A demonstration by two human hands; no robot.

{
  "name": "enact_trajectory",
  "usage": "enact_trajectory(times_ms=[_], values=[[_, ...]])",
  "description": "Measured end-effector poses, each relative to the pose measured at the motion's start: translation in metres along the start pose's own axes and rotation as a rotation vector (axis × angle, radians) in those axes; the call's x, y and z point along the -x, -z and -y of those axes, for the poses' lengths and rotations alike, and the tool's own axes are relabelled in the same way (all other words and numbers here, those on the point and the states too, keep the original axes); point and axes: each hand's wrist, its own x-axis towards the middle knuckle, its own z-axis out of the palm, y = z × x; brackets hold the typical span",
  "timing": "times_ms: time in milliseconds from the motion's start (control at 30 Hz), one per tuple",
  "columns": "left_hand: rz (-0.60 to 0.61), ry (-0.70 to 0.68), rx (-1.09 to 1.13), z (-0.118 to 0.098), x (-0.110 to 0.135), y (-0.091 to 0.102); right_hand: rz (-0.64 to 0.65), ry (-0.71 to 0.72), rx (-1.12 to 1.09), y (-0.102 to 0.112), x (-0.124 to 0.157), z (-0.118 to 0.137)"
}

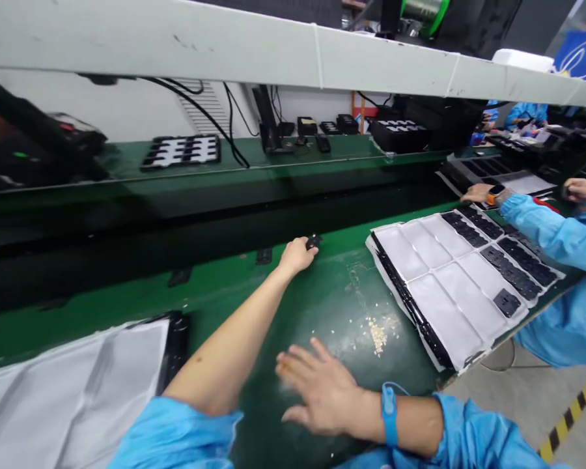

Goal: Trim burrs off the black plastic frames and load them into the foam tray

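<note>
My left hand point(297, 255) reaches across the green bench point(339, 293), its fingers closed on a small flat black part point(313, 241) at the edge of the dark channel. To its left along that edge lies a similar black square part point(264, 256), then another dark piece point(180, 277). Nearer to me, my right hand point(325, 391) hovers over or rests on the bench, fingers spread and slightly blurred, with nothing in it. A blue band circles that wrist. Small pale bits point(377, 335) are scattered to the right of my hands.
A white-lined tray point(449, 319) at right has several black parts in some compartments. Another white-lined tray point(127, 365) sits at lower left. A co-worker's hand point(481, 193) is beyond the right tray. A white beam point(254, 49) crosses overhead; cables hang beneath it.
</note>
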Motion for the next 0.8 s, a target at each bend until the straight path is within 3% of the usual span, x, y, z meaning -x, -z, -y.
enact_trajectory(times_ms=[133,233,300,367,467,533,600,800], values=[[-0.116,-0.083,0.101,0.020,0.055,0.005,-0.163,-0.339,0.010,0.016,0.028,-0.038],[-0.190,-0.087,0.186,0.044,0.111,-0.005,-0.326,-0.475,-0.008,0.020,0.043,-0.053],[-0.249,-0.063,0.257,0.058,0.152,-0.021,-0.390,-0.434,-0.052,0.018,0.044,-0.050],[-0.324,-0.022,0.331,0.066,0.193,-0.045,-0.391,-0.297,-0.142,0.015,0.039,-0.041],[-0.428,0.002,0.421,0.061,0.237,-0.085,-0.447,-0.176,-0.314,0.014,0.032,-0.033],[-0.455,-0.032,0.472,0.047,0.249,-0.108,-0.613,-0.261,-0.399,0.020,0.032,-0.037],[-0.445,-0.086,0.519,0.026,0.245,-0.126,-0.782,-0.382,-0.433,0.033,0.036,-0.048],[-0.331,-0.268,0.640,-0.050,0.198,-0.149,-0.991,-0.583,-0.451,0.064,0.060,-0.078]])
